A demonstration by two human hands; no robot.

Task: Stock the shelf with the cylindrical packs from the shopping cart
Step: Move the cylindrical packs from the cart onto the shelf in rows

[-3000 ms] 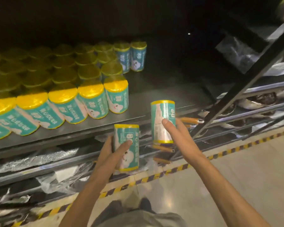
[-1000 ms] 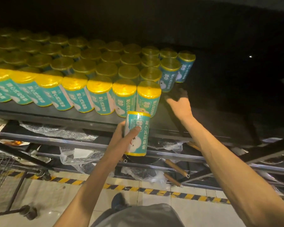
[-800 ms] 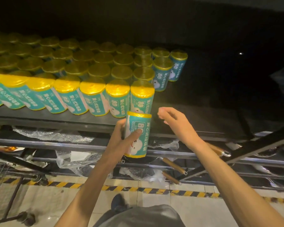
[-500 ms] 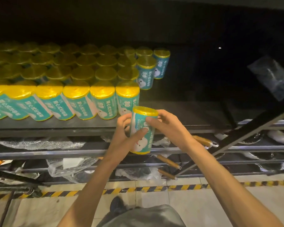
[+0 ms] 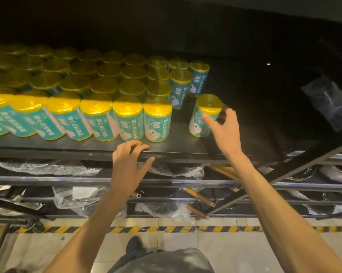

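It is dim here: the back of the shelf [image 5: 185,148] falls away into near black, with one tiny bright speck high on the right, and the light seems to come from behind and above the person, since the yellow tops of the front row of packs [image 5: 126,107] shine brightly while the rows behind go dull olive. The pale floor tiles [image 5: 225,245] below are the brightest part and carry a soft sheen. The right hand [image 5: 225,131] is slightly smeared by motion, and the wide lens bends the shelf rails and fans the packs outward at the left edge.
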